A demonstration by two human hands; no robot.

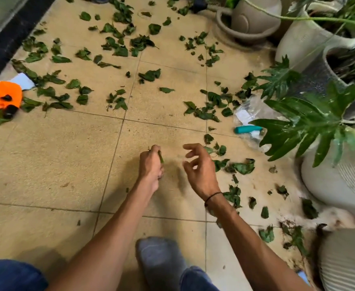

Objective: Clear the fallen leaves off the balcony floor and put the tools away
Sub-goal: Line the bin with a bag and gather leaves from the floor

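Note:
Several green fallen leaves [121, 102] lie scattered over the tan tiled balcony floor [46, 154], thickest at the far side and along the right by the pots. My left hand [151, 163] hovers low over the floor with its fingers curled round a few green leaves. Just to its right, my right hand [199, 166] hangs with loosely curled fingers and holds nothing; a black band circles its wrist. More leaves [242, 166] lie just right of that hand.
Large pale plant pots [338, 181] with broad green foliage line the right side. A clear plastic bag [250, 111] and a teal-handled tool [249, 129] lie by them. An orange glove [1, 97] lies at the left edge. My grey-socked foot [162, 261] stands near the bottom.

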